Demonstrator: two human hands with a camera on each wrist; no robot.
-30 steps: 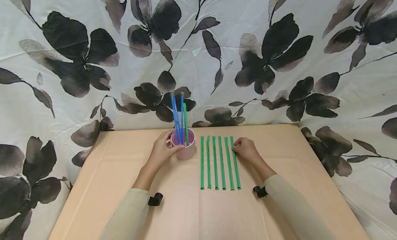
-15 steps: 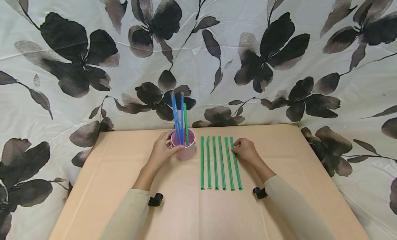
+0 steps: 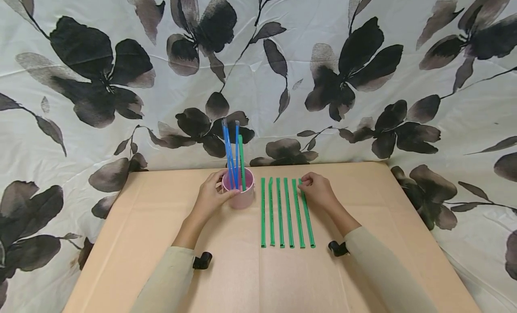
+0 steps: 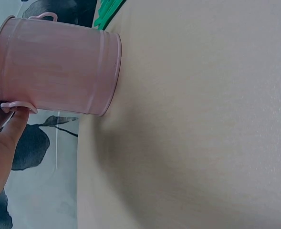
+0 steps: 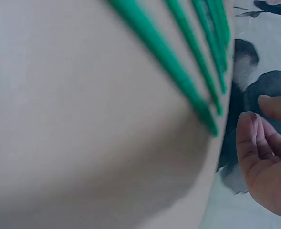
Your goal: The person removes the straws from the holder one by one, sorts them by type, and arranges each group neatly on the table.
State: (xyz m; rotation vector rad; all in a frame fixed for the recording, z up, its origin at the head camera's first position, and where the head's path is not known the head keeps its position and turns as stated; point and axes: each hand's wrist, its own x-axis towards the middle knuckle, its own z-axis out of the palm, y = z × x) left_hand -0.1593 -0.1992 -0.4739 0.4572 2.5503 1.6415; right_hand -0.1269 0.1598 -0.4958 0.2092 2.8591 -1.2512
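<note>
My left hand (image 3: 212, 194) holds the pink metal cup (image 3: 244, 200) at its left side, thumb on the near rim. In the left wrist view, a finger sits at the cup's small handle (image 4: 18, 105). Several blue straws (image 3: 228, 153) and a green straw (image 3: 241, 160) stand in the cup. To its right, several green straws (image 3: 289, 214) lie side by side on the table. My right hand (image 3: 319, 191) is at the far end of the rightmost straw (image 3: 308, 221). In the right wrist view its fingers (image 5: 247, 138) are loosely bent, apart from the straws, holding nothing.
A tan tabletop (image 3: 226, 281) lies beneath everything. Behind it hangs a white cloth (image 3: 258, 79) with dark floral print. A small black wrist camera (image 3: 203, 260) sits at the left cuff and another black camera (image 3: 338, 249) at the right cuff.
My right hand has moved slightly up toward the far end of the rightmost straw, whose near end has shifted a little right. The left hand and cup stay put.
</note>
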